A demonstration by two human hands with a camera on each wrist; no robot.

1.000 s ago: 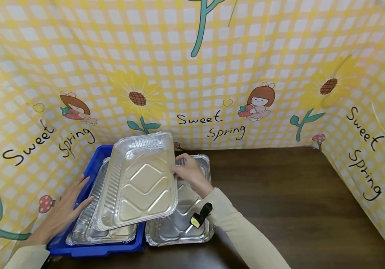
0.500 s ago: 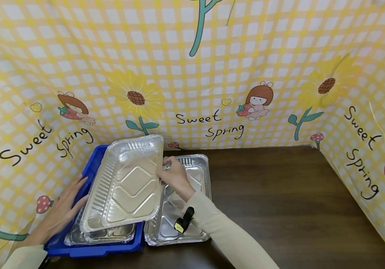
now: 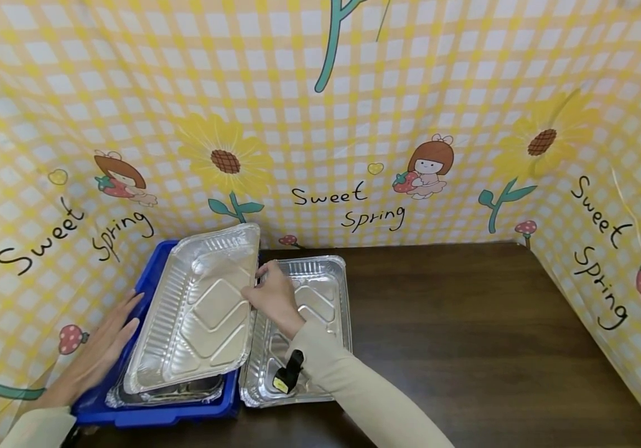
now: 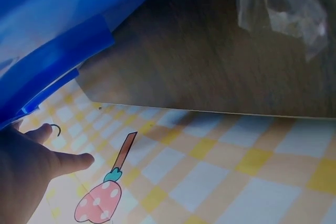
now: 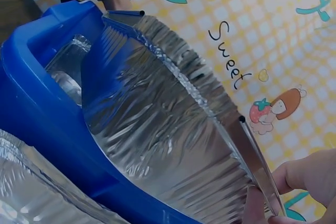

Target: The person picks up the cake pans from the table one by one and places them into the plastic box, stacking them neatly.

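My right hand (image 3: 276,295) pinches the right rim of a rectangular foil tray (image 3: 194,308) between thumb and fingers. This tray hangs tilted over a blue plastic bin (image 3: 160,418), its right side higher than its left. Beneath it, another foil tray (image 3: 188,393) shows inside the bin, mostly covered. Along the bin's left rim lies my left hand (image 3: 99,348), fingers extended and holding nothing. The right wrist view shows the lifted tray's ribbed underside (image 5: 163,124) and the fingers (image 5: 310,179) at its rim. In the left wrist view, the left hand (image 4: 26,166) is beside the bin's edge (image 4: 63,51).
One more foil tray (image 3: 323,295) stands on the brown wooden table (image 3: 455,323), right against the bin's right side. A yellow checked cloth (image 3: 309,137) with printed flowers encloses the back and sides. Crumpled clear plastic (image 4: 283,11) appears in the left wrist view.
My right hand has carried the foil tray leftward and slightly down, further over the bin. More of the tray on the table is uncovered. The left hand stays at the bin's rim.
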